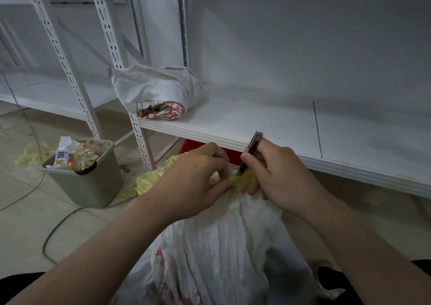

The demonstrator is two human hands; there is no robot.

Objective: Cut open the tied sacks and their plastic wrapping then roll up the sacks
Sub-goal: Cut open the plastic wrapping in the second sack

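Where the white metal shelf (268, 127) spans the upper and right part of the view, its lowest board stands just above the tiled floor (23, 211). A white woven sack (224, 246) with red print stands on the floor in front of the board's edge, between the person's forearms, its top gathered into a neck. A second sack (158, 90), rolled into a bundle with its red-printed end facing outward, lies on the left end of the board. To the left, on the floor, a grey-green bin (88, 188) is heaped with crumpled yellowish plastic and a labelled packet, and more plastic scraps lie beside it.

The left hand (191, 181) sits on the neck of the near sack, its fingers curled and pinching the yellowish plastic wrapping (242, 180) bunched there. The right hand (277, 176) is just beside it, fingers clamped round a dark cutter (253, 148) held tilted, butt up and tip down into the wrapping between the two hands; its lower fingers also touch the wrapping. A thin cable (58, 225) curves over the floor past the bin. Something red (196, 144) shows under the board behind the left hand; what it is cannot be told.
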